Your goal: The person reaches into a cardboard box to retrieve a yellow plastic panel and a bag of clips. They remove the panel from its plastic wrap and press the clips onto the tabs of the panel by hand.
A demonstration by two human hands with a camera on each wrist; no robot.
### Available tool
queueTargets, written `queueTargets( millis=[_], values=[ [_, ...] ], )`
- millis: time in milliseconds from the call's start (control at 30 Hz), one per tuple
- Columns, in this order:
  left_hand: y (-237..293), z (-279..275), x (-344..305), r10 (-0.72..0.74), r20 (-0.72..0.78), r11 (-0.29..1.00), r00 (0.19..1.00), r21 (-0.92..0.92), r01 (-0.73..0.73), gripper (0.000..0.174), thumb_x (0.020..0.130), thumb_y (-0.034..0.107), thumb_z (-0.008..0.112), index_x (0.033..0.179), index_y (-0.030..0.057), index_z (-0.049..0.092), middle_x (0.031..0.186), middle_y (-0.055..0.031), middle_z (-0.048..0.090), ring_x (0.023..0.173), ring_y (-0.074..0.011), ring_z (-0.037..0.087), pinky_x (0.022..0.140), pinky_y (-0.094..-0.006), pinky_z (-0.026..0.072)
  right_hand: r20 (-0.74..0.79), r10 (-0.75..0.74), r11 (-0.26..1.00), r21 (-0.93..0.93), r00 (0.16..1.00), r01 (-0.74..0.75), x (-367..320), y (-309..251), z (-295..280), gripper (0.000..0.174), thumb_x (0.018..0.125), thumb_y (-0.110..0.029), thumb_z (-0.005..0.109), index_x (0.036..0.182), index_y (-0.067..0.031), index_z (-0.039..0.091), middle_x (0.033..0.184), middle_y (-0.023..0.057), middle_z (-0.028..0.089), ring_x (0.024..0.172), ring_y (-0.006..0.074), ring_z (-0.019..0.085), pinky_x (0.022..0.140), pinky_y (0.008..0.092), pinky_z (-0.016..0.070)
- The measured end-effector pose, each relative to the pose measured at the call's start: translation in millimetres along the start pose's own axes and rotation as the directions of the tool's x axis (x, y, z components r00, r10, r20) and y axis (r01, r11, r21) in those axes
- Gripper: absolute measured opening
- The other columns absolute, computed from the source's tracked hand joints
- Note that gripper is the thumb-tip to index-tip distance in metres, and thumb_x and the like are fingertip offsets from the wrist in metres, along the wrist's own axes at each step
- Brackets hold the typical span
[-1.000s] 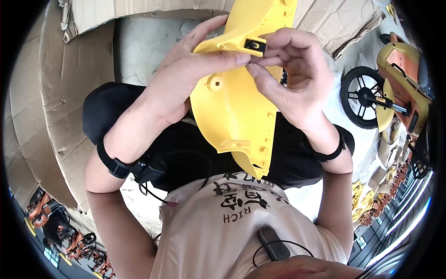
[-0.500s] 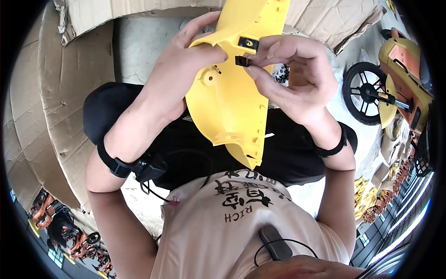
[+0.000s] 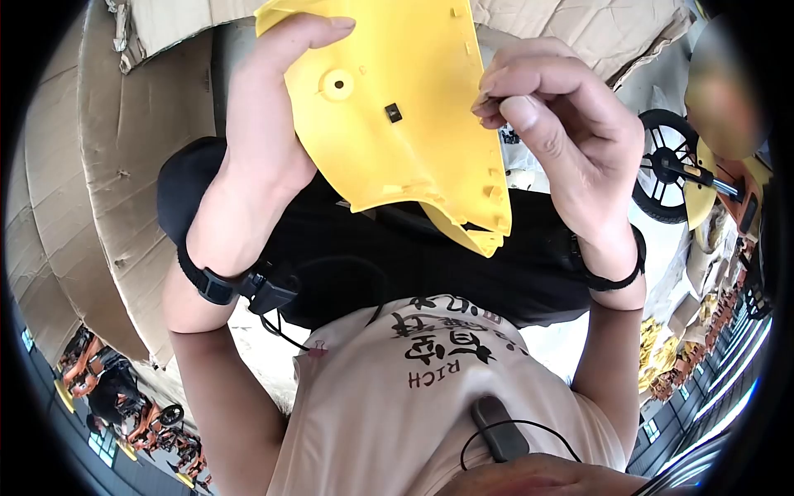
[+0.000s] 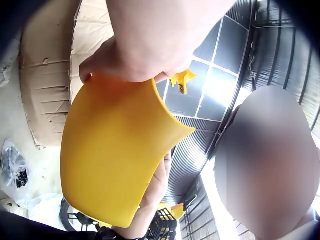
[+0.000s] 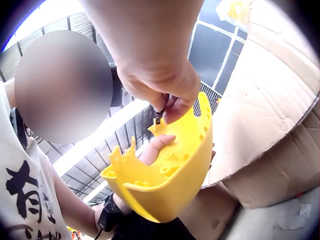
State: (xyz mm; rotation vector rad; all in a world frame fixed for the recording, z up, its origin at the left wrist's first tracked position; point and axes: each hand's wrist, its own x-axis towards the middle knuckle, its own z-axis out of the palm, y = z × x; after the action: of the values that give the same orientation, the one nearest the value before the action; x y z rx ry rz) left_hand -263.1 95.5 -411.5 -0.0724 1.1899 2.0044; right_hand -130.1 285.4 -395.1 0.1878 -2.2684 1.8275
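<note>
A curved yellow plastic panel (image 3: 397,157) is raised in front of the person, its hollow, ribbed side up. My left hand (image 3: 273,107) grips its left side, thumb over the inner face. A small black clip (image 3: 393,112) lies on that face, beside a round boss with a hole. My right hand (image 3: 571,124) is just off the panel's right edge, thumb and fingertips pinched together on a small dark piece (image 5: 159,114), mostly hidden by the fingers. Another dark clip (image 4: 182,88) sits on a yellow tab at the panel's end in the left wrist view.
Cardboard sheets (image 3: 141,165) stand at the left, with more cardboard (image 3: 579,33) at the far side. A yellow-orange scooter with a black wheel (image 3: 662,165) stands at the right. Small black parts (image 3: 510,135) lie beyond the right hand.
The panel has moved up and left and tilted with the left hand. The right hand has drawn back rightward from the panel. A black clip now shows on the panel's inner face.
</note>
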Motion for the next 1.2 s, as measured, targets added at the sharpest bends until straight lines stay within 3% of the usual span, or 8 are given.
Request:
queueTargets(
  millis=[100,167,500,600,767,900,1100,1200],
  values=[
    [1,-1,1,0.006,-0.095,0.999,0.995,0.042,-0.002,0.034,0.086,0.017,0.058,0.115,-0.002,0.055,0.103,-0.0122,0.065,0.088,-0.0227,0.067,0.078,-0.0342,0.0558,-0.016,0.098,0.993,0.066,0.995,-0.096,-7,-14,11,0.014,0.094,0.003,0.057,0.107,0.0095,0.058,0.104,0.0156,0.061,0.086,0.0182,0.065,0.078,0.0283,0.0541],
    [0,-1,0,0.016,-0.092,0.999,0.996,0.044,-0.012,0.035,0.086,0.017,0.058,0.116,-0.002,0.055,0.104,-0.0122,0.065,0.09,-0.0227,0.067,0.079,-0.0343,0.0555,0.005,0.087,0.996,-0.005,0.996,-0.087,-9,-15,16,0.017,0.091,0.006,0.06,0.108,0.0098,0.058,0.104,0.0155,0.063,0.087,0.0174,0.065,0.079,0.0271,0.0541],
    [-3,0,1,0.029,-0.057,1.0,0.998,-0.005,-0.029,0.035,0.087,0.016,0.057,0.117,-0.001,0.054,0.106,-0.0115,0.064,0.094,-0.0224,0.066,0.083,-0.0349,0.0534,0.0,0.165,0.975,0.15,0.986,-0.163,-15,-9,30,0.022,0.086,0.011,0.065,0.107,0.0098,0.06,0.105,0.0175,0.064,0.092,0.0181,0.065,0.083,0.0273,0.0555],
    [-5,-2,1,0.065,-0.08,0.998,0.995,0.029,-0.063,0.035,0.087,0.016,0.057,0.118,-0.0005,0.054,0.106,-0.0112,0.064,0.093,-0.0218,0.066,0.082,-0.0349,0.0534,0.006,0.123,0.982,0.142,0.992,-0.123,-15,-6,31,0.021,0.084,0.012,0.066,0.105,0.0095,0.062,0.105,0.0187,0.065,0.091,0.0193,0.066,0.081,0.0276,0.0555],
    [-7,-5,1,0.027,-0.05,0.999,0.998,-0.019,-0.028,0.036,0.087,0.017,0.056,0.118,-0.0004,0.054,0.106,-0.0112,0.064,0.094,-0.022,0.066,0.082,-0.0354,0.054,0.057,-0.019,0.993,-0.116,0.998,0.025,-12,-8,29,0.021,0.081,0.012,0.069,0.102,0.0089,0.065,0.098,0.019,0.067,0.089,0.0215,0.066,0.077,0.0286,0.0543],
    [-9,-8,4,-0.003,-0.029,1.0,1.0,-0.023,0.003,0.037,0.087,0.018,0.055,0.119,-0.0005,0.054,0.106,-0.0118,0.065,0.094,-0.0227,0.067,0.082,-0.0357,0.0552,0.039,-0.001,0.995,-0.104,0.999,0.006,-11,-4,30,0.019,0.081,0.012,0.069,0.1,0.0095,0.065,0.096,0.0192,0.067,0.087,0.0217,0.066,0.076,0.0282,0.054],
    [-2,-7,3,-0.029,-0.065,0.999,0.997,0.015,0.03,0.039,0.086,0.018,0.055,0.12,-0.0016,0.053,0.106,-0.0126,0.065,0.091,-0.023,0.067,0.079,-0.0363,0.0558,-0.061,-0.13,0.973,-0.197,0.99,0.116,-10,-5,18,0.017,0.096,0.003,0.054,0.112,0.0083,0.052,0.096,0.0171,0.065,0.084,0.0182,0.067,0.077,0.0297,0.0575],
    [-2,-3,2,-0.026,-0.081,1.0,0.996,-0.01,0.025,0.038,0.086,0.018,0.055,0.119,-0.0017,0.053,0.104,-0.0122,0.065,0.089,-0.023,0.067,0.078,-0.0361,0.0558,-0.096,-0.082,0.994,-0.079,0.992,0.075,-9,-5,19,0.019,0.095,0.003,0.055,0.113,0.0086,0.052,0.1,0.0179,0.064,0.084,0.0183,0.067,0.076,0.03,0.0579]
  ],
)
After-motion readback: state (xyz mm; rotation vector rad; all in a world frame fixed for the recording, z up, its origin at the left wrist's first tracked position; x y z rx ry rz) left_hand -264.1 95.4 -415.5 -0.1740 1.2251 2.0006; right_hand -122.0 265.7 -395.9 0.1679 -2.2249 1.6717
